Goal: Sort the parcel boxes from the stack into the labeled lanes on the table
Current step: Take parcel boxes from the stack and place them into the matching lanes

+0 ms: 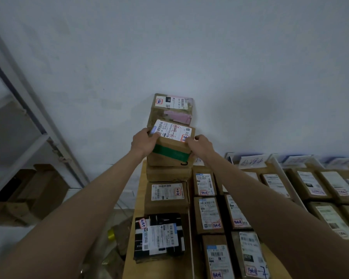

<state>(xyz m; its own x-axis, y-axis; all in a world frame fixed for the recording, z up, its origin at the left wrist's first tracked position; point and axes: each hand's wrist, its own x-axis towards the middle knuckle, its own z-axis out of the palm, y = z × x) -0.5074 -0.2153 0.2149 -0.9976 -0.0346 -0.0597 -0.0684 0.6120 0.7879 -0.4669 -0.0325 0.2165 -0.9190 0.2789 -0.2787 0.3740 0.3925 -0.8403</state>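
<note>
Reaching over the bench (138, 190) toward its far left corner, the person takes the green-taped box (170, 146) off the stack (167, 174). The left hand (144, 140) and right hand (200, 146) grip its sides. Next, I judge, comes lifting it clear and reading its label. Another box (172, 108) stands just behind; the lanes' parcels (209, 214) lie close alongside.

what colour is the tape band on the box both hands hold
Green tape band across the cardboard box; shows in the head view.
</note>
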